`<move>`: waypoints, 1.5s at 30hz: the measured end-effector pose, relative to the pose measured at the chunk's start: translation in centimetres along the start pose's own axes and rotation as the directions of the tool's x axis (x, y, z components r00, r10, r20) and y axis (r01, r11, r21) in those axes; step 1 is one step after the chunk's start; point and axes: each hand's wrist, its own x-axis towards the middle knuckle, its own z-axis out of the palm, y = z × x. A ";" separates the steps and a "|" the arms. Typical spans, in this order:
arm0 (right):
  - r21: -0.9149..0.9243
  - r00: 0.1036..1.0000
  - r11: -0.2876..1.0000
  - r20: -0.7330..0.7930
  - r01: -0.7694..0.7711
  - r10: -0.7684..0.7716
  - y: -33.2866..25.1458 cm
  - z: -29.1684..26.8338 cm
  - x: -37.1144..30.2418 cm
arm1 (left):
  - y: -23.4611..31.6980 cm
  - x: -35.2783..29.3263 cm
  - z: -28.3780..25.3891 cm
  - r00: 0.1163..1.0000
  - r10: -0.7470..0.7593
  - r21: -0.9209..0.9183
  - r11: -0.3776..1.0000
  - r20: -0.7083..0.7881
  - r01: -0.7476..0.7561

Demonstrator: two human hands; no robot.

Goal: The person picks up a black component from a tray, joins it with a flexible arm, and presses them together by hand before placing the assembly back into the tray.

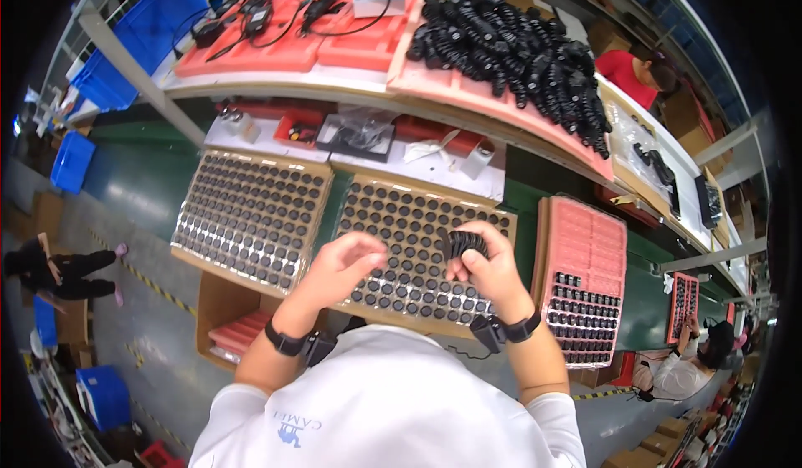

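My right hand [493,266] is closed around a black coiled cable [465,249], raised above a cardboard tray [359,297] of small round black parts. The loops of the cable stick out between thumb and fingers. Over the left part of that same tray hovers my left hand [347,267], its fingers loosely bent and apart from the thumb, with nothing visible in it. To the left lies a second tray of round black parts [251,209]. On the right, a pink tray [589,234] carries rows of small black parts in its nearer half.
A large pile of black coiled cables [510,50] covers a pink tray on the shelf ahead. Hand tools with cords [322,4] lie at its left. Below stand a red bin [298,127] and a black box [355,138]. Other people work at the right.
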 end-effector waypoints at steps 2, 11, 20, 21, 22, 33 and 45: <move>0.170 0.997 0.983 0.040 0.062 -0.070 1.6 1.7 -1.0 | 2.1 0.2 1.5 1.000 0.006 0.000 1.000 0.023 -0.006; 0.084 0.998 0.995 -0.052 0.049 -0.045 1.7 5.8 -2.8 | 2.0 -1.1 2.9 0.980 0.162 0.083 0.982 0.111 -0.172; 0.486 0.988 0.873 0.147 -0.028 -0.050 5.0 5.0 -1.9 | 3.2 -0.9 3.3 0.939 0.303 0.262 0.904 0.161 -0.336; 0.544 0.975 0.830 0.223 -0.126 0.002 5.3 4.8 -1.6 | 3.0 -0.6 3.3 0.940 0.300 0.261 0.906 0.165 -0.334; 0.591 0.951 0.774 0.305 -0.227 0.047 5.6 4.7 -1.4 | 2.5 -0.4 3.2 0.930 0.313 0.293 0.886 0.191 -0.359; 0.699 0.881 0.538 0.337 -0.471 0.332 6.7 5.7 -1.9 | -2.9 0.5 2.1 1.000 0.023 -0.139 0.990 0.012 -0.021; 0.287 0.855 0.820 0.326 -0.495 0.403 7.2 5.7 -3.7 | -4.2 0.5 2.6 0.996 -0.094 -0.164 0.982 0.003 0.093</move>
